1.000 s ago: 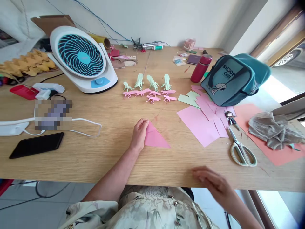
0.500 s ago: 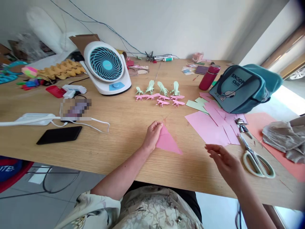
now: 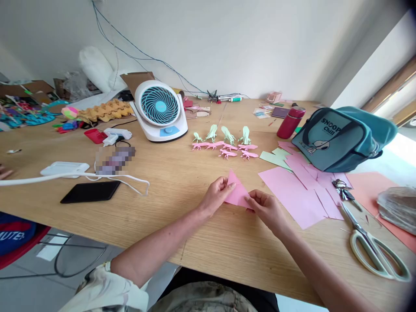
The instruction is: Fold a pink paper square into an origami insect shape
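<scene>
A folded pink paper triangle (image 3: 238,197) is pinched at opposite sides by the left hand (image 3: 216,196) and the right hand (image 3: 265,209), over the tabletop (image 3: 175,186), left of a flat pink sheet (image 3: 294,195).

Our table (image 3: 169,186) bears a fan (image 3: 160,106), a phone (image 3: 91,192) and a bottle (image 3: 290,123). We see scissors (image 3: 365,249) near pink sheets (image 3: 292,195).

Loose cream patterned sleeve (image 3: 107,292), mottled top (image 3: 208,299), black legwear (image 3: 261,291)

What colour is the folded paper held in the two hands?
Pink; the folded paper shows best in the head view.
</scene>
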